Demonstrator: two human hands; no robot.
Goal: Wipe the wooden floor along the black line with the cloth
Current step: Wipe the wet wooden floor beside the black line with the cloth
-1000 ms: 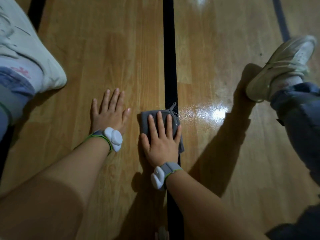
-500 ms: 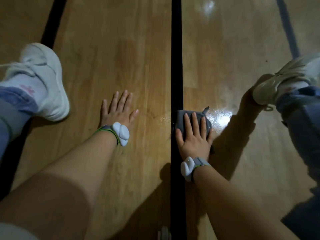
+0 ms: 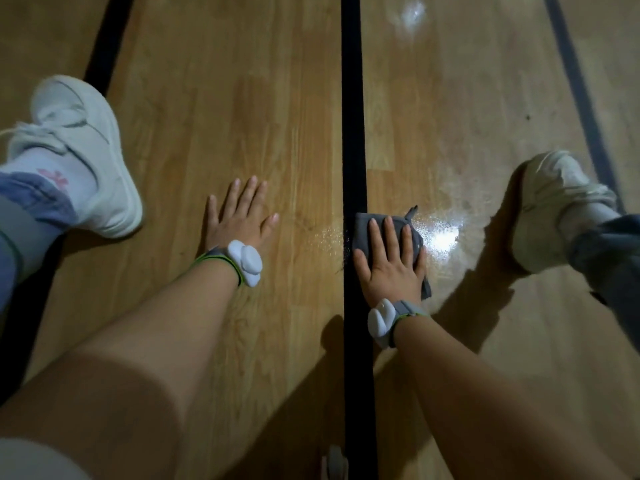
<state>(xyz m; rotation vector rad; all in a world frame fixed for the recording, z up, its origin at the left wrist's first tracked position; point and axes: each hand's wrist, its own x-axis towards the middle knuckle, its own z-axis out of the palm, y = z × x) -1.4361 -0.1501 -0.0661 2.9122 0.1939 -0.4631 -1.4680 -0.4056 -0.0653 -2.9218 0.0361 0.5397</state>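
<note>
On the wooden floor (image 3: 225, 98), just to the right of the black line (image 3: 353, 133), I see the grey cloth (image 3: 362, 232) lying flat, its left edge meeting the line's edge. The right hand (image 3: 389, 268) lies on top of it, and its grip is open: straight, spread fingers press the cloth down without curling round it. The left hand (image 3: 239, 220) is also open, planted palm-down on bare boards left of the line and holding nothing. It looks to me like a brace.

I judge the wipe to be under way, not finished. A speckled sheen (image 3: 329, 237) shows on the boards beside the cloth and there is a bright glare (image 3: 443, 237) to its right, so this patch may be damp. I cannot tell how much of that is only lamp reflection. The line runs on well beyond the cloth and back toward me, and neither stretch shows a clear wipe mark. Most of its length seems left to do.
</note>
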